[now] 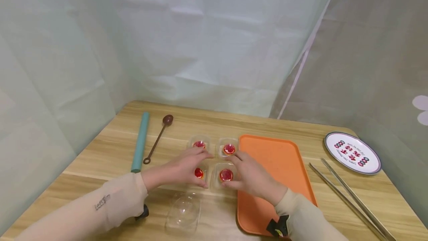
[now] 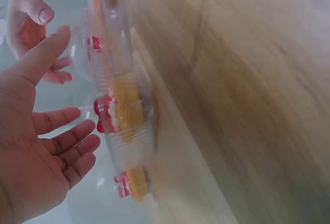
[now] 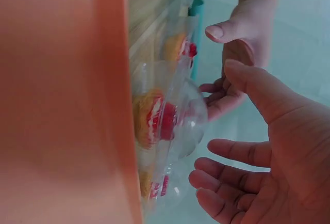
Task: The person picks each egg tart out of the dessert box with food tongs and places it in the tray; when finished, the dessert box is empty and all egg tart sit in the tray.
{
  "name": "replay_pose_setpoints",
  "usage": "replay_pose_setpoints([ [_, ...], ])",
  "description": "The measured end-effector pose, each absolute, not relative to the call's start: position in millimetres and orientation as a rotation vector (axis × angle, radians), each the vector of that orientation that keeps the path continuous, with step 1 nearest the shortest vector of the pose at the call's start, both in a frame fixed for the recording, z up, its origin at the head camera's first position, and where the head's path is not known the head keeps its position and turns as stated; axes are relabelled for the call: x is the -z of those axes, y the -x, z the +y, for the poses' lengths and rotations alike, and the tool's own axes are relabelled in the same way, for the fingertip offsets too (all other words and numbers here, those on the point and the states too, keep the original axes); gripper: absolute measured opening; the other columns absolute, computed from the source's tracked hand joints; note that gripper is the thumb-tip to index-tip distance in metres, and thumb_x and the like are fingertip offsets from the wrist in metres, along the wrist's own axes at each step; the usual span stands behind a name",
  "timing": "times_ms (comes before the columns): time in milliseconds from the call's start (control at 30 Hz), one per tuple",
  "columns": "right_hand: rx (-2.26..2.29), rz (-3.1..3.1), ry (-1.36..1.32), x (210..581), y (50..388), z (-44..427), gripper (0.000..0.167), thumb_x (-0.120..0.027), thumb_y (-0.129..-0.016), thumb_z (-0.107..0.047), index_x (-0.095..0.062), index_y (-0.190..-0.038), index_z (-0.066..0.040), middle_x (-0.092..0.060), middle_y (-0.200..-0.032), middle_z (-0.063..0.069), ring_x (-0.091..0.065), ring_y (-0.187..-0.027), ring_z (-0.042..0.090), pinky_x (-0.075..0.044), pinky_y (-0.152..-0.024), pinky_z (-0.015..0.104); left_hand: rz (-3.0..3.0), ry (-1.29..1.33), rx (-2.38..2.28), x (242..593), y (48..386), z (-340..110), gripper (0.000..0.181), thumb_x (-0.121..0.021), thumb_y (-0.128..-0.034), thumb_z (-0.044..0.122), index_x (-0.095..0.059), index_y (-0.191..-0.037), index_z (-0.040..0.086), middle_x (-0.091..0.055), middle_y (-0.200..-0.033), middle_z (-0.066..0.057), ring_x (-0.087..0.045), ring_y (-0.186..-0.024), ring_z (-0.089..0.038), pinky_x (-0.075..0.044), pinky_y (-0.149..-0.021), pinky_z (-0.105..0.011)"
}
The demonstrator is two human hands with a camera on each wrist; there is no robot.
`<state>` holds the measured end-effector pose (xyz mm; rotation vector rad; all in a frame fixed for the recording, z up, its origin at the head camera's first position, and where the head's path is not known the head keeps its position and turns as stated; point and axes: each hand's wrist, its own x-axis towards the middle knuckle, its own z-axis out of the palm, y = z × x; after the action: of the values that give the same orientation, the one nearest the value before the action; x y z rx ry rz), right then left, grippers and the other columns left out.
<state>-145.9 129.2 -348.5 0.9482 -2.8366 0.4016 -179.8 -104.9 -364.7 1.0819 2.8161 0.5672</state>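
Left grip (image 2: 38,154) hovers near red-topped cakes (image 2: 126,110) in clear boxes (image 2: 126,154).

The little cakes (image 2: 118,111) have red tops, a white band and golden bases, inside clear boxes (image 1: 226,166). Over right of centre, the tray (image 1: 271,163) is plain orange; at left, I see a teal rod (image 1: 140,140) and dark brown spoon (image 1: 168,120). Red characters pattern the white plate (image 1: 369,153), far right.

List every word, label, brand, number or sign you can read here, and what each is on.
"Let's", apparently, on the left sleeve; the letters after it are too blurred to read.
Red characters on the white plate: too small and blurred to read.
Smaller dark lettering around them: too small to read.
No other text can be made out.
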Motion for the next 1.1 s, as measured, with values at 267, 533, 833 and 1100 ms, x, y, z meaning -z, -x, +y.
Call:
replay_pose_setpoints([
  [267, -0.203, -2.852, -1.079, 351.2, 159.9, 126.8, 0.065, -0.074, -0.076, -0.052, -0.064, -0.120, -0.007, -0.064, -0.118, 0.008, -0.056, -0.112, 0.026, -0.047, -0.100, 0.039, 2.797, -1.092, -0.506, 373.2, 188.2, -94.7, 0.083, -0.081, -0.0667, 0.054, -0.055, -0.130, 0.008, -0.058, -0.127, -0.006, -0.048, -0.124, -0.027, -0.038, -0.108, -0.047],
  [533, -0.097, -2.829, -1.096, 362.4, 166.1, 121.7, 0.064, -0.074, -0.073, -0.057, -0.065, -0.113, -0.007, -0.065, -0.114, 0.007, -0.058, -0.107, 0.024, -0.048, -0.097, 0.039, 2.817, -1.106, -0.486, 381.9, 189.1, -86.3, 0.078, -0.081, -0.0655, 0.055, -0.059, -0.124, 0.008, -0.059, -0.121, -0.006, -0.048, -0.119, -0.024, -0.036, -0.105, -0.044],
  [833, -0.100, -2.854, -1.059, 366.4, 166.4, 118.9, 0.072, -0.077, -0.070, -0.056, -0.060, -0.117, -0.005, -0.065, -0.114, 0.009, -0.057, -0.107, 0.025, -0.049, -0.096, 0.039, 2.842, -1.076, -0.521, 387.2, 188.1, -83.6, 0.074, -0.082, -0.0640, 0.053, -0.061, -0.120, 0.009, -0.061, -0.116, -0.005, -0.050, -0.116, -0.024, -0.037, -0.103, -0.044],
  [1100, -0.122, -2.875, -1.053, 366.2, 165.4, 119.2, 0.073, -0.077, -0.071, -0.055, -0.059, -0.122, -0.005, -0.063, -0.119, 0.010, -0.056, -0.110, 0.025, -0.049, -0.096, 0.039, 2.843, -1.071, -0.518, 388.9, 188.1, -82.7, 0.074, -0.082, -0.0649, 0.054, -0.061, -0.120, 0.008, -0.061, -0.116, -0.005, -0.050, -0.116, -0.024, -0.037, -0.103, -0.045],
])
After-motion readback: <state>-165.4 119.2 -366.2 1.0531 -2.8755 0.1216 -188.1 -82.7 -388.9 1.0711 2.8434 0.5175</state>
